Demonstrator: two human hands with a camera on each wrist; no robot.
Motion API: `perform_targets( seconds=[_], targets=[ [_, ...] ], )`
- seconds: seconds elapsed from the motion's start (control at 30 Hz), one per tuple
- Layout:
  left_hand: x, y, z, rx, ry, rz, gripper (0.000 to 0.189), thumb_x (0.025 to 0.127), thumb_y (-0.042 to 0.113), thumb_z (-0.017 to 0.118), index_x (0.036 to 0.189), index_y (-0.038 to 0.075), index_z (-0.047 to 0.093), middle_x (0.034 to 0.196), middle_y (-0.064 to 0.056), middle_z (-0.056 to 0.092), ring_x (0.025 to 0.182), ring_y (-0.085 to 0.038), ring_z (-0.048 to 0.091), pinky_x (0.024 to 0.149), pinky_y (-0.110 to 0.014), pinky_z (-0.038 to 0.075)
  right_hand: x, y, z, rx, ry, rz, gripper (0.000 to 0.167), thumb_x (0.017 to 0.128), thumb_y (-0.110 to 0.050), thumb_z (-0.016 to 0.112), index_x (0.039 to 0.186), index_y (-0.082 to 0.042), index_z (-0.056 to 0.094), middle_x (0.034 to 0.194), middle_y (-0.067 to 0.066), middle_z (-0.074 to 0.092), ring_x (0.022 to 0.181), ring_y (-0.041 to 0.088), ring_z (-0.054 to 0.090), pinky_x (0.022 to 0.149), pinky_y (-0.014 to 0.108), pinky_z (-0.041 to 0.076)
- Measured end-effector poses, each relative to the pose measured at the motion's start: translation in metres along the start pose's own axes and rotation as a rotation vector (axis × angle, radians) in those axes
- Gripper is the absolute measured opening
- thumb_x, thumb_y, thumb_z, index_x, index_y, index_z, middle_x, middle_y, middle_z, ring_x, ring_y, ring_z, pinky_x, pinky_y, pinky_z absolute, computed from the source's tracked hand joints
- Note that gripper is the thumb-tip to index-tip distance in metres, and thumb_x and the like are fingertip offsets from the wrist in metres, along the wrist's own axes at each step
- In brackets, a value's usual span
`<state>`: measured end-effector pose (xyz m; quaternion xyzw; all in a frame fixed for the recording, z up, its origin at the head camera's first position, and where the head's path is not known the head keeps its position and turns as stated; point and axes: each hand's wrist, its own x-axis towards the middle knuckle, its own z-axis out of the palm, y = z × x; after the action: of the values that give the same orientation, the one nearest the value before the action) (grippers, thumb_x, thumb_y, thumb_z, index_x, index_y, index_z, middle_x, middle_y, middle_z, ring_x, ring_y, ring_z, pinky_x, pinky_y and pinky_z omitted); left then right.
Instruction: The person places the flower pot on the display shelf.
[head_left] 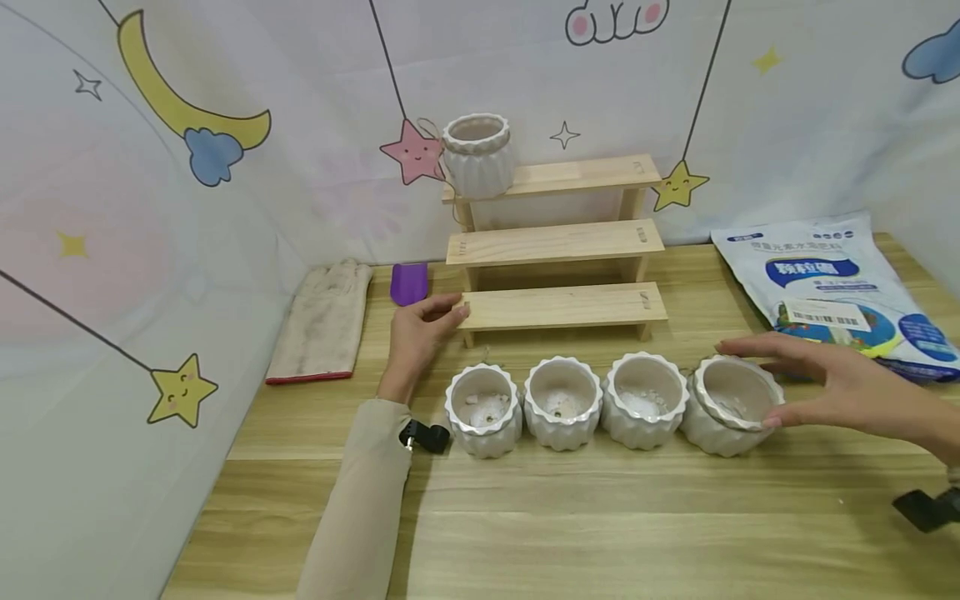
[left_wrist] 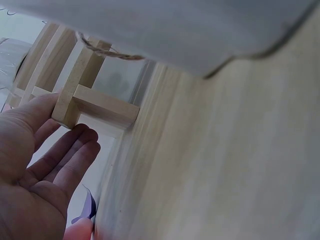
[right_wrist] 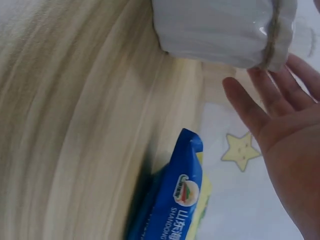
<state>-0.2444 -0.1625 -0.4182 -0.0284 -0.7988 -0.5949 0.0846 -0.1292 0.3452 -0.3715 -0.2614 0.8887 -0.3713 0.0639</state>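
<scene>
A three-step wooden stand [head_left: 562, 307] is set at the back of the table. My left hand [head_left: 418, 337] pinches the left end of its lowest board, thumb on top, as the left wrist view shows on the board end [left_wrist: 82, 75]. In front of the stand is a row of white scalloped flower pots, with pale bits inside. My right hand [head_left: 843, 392] grips the rightmost flower pot [head_left: 723, 437] by the rim, thumb in front and fingers behind; this pot leans slightly. Twine circles its neck in the right wrist view [right_wrist: 225, 35]. Another white pot [head_left: 480, 171] stands on the top step.
At the back right lies a blue and white printed bag [head_left: 817, 287]. A purple scoop [head_left: 409, 284] and a beige glove with red trim [head_left: 322, 325] lie left of the stand. A printed cloth [head_left: 337, 83] hangs behind the table.
</scene>
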Motion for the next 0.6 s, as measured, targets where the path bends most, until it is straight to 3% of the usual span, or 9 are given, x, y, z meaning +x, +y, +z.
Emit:
perform_targets(
  seconds=[0.3,0.6],
  targets=[
    [0.001,0.001,0.0,0.008,-0.006,0.005,0.029,0.094,0.016,0.085,0.119,0.003,0.08,0.116,-0.013,0.078,0.102,-0.021,0.072,0.083,-0.022,0.057,-0.005,0.008,0.01,-0.021,-0.002,0.035,0.102,0.073,-0.011,0.099,0.161,-0.018,0.047,0.15,-0.033,0.046,0.128,-0.017,0.044,0.094,0.008,0.045],
    [0.001,-0.001,0.0,0.009,-0.006,0.001,0.029,0.094,0.016,0.084,0.12,0.002,0.08,0.117,-0.014,0.078,0.101,-0.019,0.071,0.083,-0.021,0.056,-0.005,0.008,0.013,-0.011,0.01,0.015,0.103,0.073,-0.011,0.099,0.161,-0.017,0.047,0.149,-0.032,0.047,0.13,-0.017,0.043,0.097,0.004,0.039]
  ],
)
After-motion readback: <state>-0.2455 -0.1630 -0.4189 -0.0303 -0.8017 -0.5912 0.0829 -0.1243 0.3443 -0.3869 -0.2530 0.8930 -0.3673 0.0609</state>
